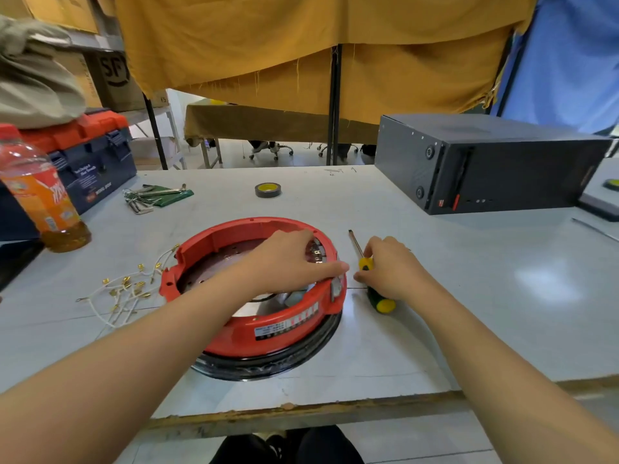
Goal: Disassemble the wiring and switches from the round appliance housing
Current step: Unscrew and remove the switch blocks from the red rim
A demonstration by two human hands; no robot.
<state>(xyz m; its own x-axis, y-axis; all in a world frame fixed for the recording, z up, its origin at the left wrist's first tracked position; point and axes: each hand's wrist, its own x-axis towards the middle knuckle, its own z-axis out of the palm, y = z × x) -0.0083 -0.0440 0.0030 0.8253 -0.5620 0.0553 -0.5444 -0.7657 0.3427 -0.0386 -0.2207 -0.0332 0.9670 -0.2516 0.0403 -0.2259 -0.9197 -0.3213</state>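
At table (435,296) centre I see the red round housing (254,329); left hand (288,259) reaches across, fingers curled on its right rim. Just right, right hand (392,266) grips the screwdriver (376,293). Rating label (284,324) unreadable. Loose wires (124,293) lie left.

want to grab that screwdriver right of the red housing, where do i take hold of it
Grip the screwdriver by its thick yellow-green handle, coming from above and the right. It lies flat on the table with its thin shaft pointing away; the right hand already rests there, and the housing blocks the left.
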